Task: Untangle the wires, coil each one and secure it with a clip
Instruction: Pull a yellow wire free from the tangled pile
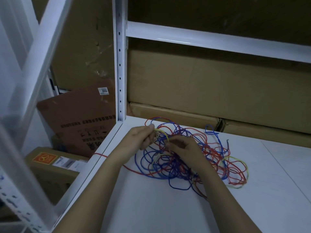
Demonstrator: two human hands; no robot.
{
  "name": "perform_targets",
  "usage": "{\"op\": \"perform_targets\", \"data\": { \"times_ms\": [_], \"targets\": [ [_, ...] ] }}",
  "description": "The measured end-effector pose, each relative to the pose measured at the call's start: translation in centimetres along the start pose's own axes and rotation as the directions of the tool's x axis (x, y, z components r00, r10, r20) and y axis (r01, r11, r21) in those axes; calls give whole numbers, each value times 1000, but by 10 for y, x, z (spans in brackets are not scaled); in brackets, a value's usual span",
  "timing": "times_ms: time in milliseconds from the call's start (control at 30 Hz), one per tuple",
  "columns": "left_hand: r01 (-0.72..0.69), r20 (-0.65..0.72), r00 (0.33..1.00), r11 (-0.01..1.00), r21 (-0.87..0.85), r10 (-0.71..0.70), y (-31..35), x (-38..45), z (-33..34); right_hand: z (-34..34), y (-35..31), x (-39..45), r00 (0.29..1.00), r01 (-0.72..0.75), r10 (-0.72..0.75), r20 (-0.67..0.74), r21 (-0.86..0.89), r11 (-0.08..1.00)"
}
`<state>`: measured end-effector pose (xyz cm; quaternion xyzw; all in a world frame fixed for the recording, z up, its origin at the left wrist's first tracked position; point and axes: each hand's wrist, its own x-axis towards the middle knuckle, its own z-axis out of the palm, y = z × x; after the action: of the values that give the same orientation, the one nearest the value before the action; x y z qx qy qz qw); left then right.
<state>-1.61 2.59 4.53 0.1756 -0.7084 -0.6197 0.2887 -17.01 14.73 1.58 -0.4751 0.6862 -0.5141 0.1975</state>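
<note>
While both hands work at the far-left part of the white shelf board, the step in hand looks like the first one: freeing 1 wire from the rest. No wire is coiled yet and no clip shows anywhere in view.

The left hand is curled, thumb and fingers pinching the yellow wire where it rises out of the heap. The right hand is also curled, its fingertips closed on the same yellow strand a little further along, so a short arc of it spans between the 2 hands.

The tangle of wires lies on the board near its far-left corner, just beside the white upright post. It sits directly under and beyond the hands and spreads well to the right of them. Blue and red loops make up most of it. More yellow shows at its right edge, so the held strand probably runs right through the heap. A red wire end trails over the left edge of the board.

By my judgement, the next move calls for drawing the yellow strand out slowly, feeding it hand over hand, and stopping wherever blue or red loops lift with it. Pulling hard would likely tighten knots. Whether the pinched part is near a free end cannot be told.
</note>
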Motion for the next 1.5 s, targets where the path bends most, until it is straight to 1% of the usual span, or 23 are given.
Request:
{"op": "perform_targets", "data": {
  "times_ms": [33, 67, 133, 167, 233, 300, 367, 433, 533, 600, 700, 833, 900, 967, 1033, 1100, 1167, 1200, 1267, 1400, 1467, 1500],
  "targets": [
    [-5, -22, 1000, 999, -51, 4, 2, 0, 2, -2, 2, -2, 1000, -13, 13, 11, -14, 1000],
    [-8, -27, 1000, 996, -87, 5, 5, 2, 4, -3, 2, -3, 999, -16, 18, 38, -66, 998],
    [-12, -5, 1000, 990, -142, 11, 11, 5, 9, -6, 0, -2, 995, 19, 3, 95, -232, 973],
    [-28, 8, 1000, 985, -173, 29, 15, 7, 12, -8, -5, 1, 996, 37, -10, 90, -297, 954],
    [-98, -5, 995, 973, -208, 99, 25, 12, 15, -19, -22, 8, 998, 54, -58, -1, -359, 932],
    [-173, -62, 984, 971, -167, 165, 38, 20, 17, -31, -45, 14, 987, 98, -134, -91, -322, 942],
    [-213, -103, 974, 973, -93, 203, 50, 29, 17, -41, -67, 19, 972, 136, -164, -170, -163, 977],
    [-228, -147, 965, 972, -61, 217, 62, 39, 19, -47, -82, 27, 956, 168, -157, -249, 22, 986],
    [-243, -183, 957, 967, -76, 226, 77, 55, 22, -53, -99, 45, 922, 207, -127, -366, 187, 960],
    [-275, -178, 949, 959, -73, 259, 90, 64, 25, -59, -114, 56, 901, 246, -131, -414, 238, 940],
    [-312, -182, 938, 947, -75, 295, 116, 75, 28, -69, -142, 65, 887, 295, -156, -434, 275, 915],
    [-377, -206, 913, 922, -88, 353, 152, 86, 35, -83, -183, 75, 863, 400, -206, -461, 374, 837],
    [-396, -196, 907, 914, -92, 373, 169, 89, 37, -91, -200, 80, 851, 440, -241, -466, 384, 812],
    [-415, -192, 900, 904, -102, 392, 183, 88, 36, -95, -210, 84, 849, 449, -256, -462, 377, 810],
    [-430, -184, 893, 899, -83, 410, 192, 86, 34, -96, -211, 86, 869, 399, -240, -432, 328, 856],
    [-443, -181, 887, 894, -68, 425, 196, 83, 31, -96, -205, 86, 903, 333, -216, -372, 285, 899],
    [-462, -201, 874, 885, -60, 443, 197, 80, 28, -97, -202, 85, 924, 306, -216, -315, 275, 911],
    [-471, -216, 865, 881, -42, 452, 197, 79, 25, -97, -204, 85, 923, 312, -226, -310, 265, 912],
    [-489, -241, 845, 872, 11, 477, 198, 77, 20, -99, -215, 83, 893, 371, -279, -352, 229, 900],
    [-527, -261, 808, 846, 78, 528, 207, 76, 19, -103, -259, 85, 780, 528, -402, -480, 159, 834],
    [-541, -261, 801, 838, 67, 538, 213, 76, 21, -104, -269, 87, 757, 556, -409, -509, 175, 812],
    [-549, -268, 798, 834, 44, 540, 215, 76, 21, -104, -268, 87, 764, 553, -408, -500, 180, 814]
  ]
}}
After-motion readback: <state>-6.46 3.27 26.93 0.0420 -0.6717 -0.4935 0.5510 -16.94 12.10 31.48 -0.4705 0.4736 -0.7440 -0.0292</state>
